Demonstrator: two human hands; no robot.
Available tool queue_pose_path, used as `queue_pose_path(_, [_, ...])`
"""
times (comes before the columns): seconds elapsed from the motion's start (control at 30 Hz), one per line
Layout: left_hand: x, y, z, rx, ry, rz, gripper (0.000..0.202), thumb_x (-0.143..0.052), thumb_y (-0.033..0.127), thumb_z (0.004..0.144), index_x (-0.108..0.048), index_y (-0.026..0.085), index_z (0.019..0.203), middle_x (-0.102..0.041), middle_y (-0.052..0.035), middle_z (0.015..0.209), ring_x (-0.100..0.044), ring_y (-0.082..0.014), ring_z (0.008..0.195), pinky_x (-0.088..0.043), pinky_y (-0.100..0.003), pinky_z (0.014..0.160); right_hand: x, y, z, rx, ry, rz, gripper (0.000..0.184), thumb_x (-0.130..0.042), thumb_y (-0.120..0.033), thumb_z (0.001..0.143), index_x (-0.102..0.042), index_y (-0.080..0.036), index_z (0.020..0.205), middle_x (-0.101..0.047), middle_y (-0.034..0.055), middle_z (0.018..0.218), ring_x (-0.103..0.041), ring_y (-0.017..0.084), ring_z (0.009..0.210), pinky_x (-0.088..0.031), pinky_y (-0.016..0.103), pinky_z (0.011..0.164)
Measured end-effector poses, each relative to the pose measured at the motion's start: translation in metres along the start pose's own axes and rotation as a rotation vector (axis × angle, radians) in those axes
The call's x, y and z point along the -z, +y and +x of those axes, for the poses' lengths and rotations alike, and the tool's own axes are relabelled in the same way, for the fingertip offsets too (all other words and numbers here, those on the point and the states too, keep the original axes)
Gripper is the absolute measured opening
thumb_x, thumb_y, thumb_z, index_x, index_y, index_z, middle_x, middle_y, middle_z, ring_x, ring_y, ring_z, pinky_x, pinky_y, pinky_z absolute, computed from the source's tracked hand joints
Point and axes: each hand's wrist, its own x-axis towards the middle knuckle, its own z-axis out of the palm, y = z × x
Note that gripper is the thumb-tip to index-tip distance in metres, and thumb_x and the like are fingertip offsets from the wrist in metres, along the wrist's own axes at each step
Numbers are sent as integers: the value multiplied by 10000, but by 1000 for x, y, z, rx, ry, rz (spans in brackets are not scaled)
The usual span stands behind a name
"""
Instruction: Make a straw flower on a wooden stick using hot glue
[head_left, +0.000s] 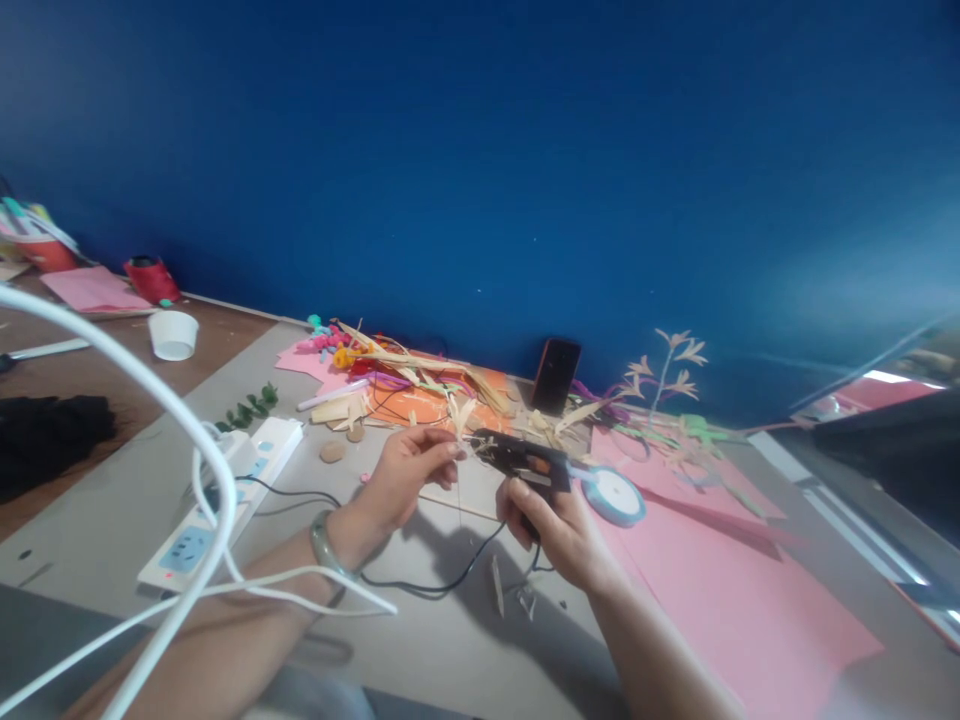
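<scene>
My left hand (416,465) pinches a small pale flower (460,412) made of dry husk-like strips, its petals pointing up above the fingertips. In my right hand (536,515) is a black glue gun (517,452), gripped by the handle, its nozzle directed left at the flower's base. Whether the nozzle touches the flower I cannot tell. A dark cord (442,590) runs from the gun across the table to the left. Just right of the gun lies a roll of light-blue-edged tape (615,496).
A white power strip (187,550) and thick white cable (180,400) occupy the left. Husk strips and craft wires (420,365) lie along the wall beside a propped phone (556,375). Pink sheets (720,590) cover the right; a flower stem (664,370) rises there. A white cup (173,335) stands far left.
</scene>
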Motion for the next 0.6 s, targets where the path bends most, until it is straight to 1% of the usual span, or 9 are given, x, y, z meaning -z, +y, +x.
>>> queue_pose_path(0.2, [-2,2,-1,-1,-3,15,252,-794,268,617,-626,116,728,-682,-34,664,-567,-77,466,-441,-181,441,0,-1,1,-27,13,-38,450,-451,-488,930,-532,-159,633,-450,-37,451,-407,81,402,-311,239,449])
queue_pose_path(0.4, [-3,3,-1,2,-3,10,274,-801,276,603,-620,114,729,-685,-46,671,-568,-85,473,-440,-191,438,-2,-5,2,-7,11,-64,440,-445,-449,941,-507,-166,610,-438,-45,441,-395,75,393,-307,235,448])
queue_pose_path(0.6, [-2,4,-1,1,-2,14,272,-801,278,599,-622,111,718,-680,-42,659,-563,-83,463,-439,-194,434,-1,-3,2,-3,16,-69,461,-434,-462,945,-501,-166,598,-434,-46,432,-381,69,383,-289,232,437])
